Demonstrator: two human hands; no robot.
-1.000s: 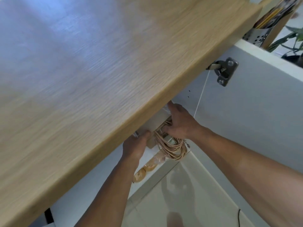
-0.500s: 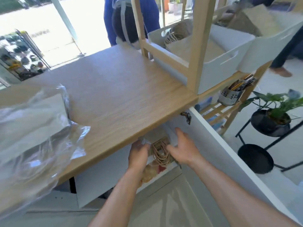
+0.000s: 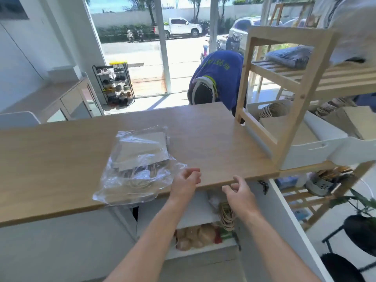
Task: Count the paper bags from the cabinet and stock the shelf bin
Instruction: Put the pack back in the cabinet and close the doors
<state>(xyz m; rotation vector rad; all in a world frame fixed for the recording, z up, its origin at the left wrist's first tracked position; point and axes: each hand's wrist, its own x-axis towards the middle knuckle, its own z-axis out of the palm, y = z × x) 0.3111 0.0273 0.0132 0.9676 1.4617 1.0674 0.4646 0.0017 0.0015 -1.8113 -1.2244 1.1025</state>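
Note:
A clear plastic wrap holding flat paper bags with twine handles lies on the wooden counter. My left hand hovers at the counter's front edge just right of the wrap, fingers loosely curled, holding nothing. My right hand hangs just below the counter edge, also empty with relaxed fingers. Under it, inside the open cabinet, a bundle of bags shows its twine handles. The white shelf bin on the wooden rack at right holds paper bags.
The white cabinet door stands open to the right. A packet of round brown items lies on the cabinet's lower shelf. A person in a blue shirt bends behind the counter. Black plant stands stand at lower right.
Both hands have come out of the cabinet and up to the counter edge, letting go of the bag bundle. My view has lifted from the cabinet to the counter and room.

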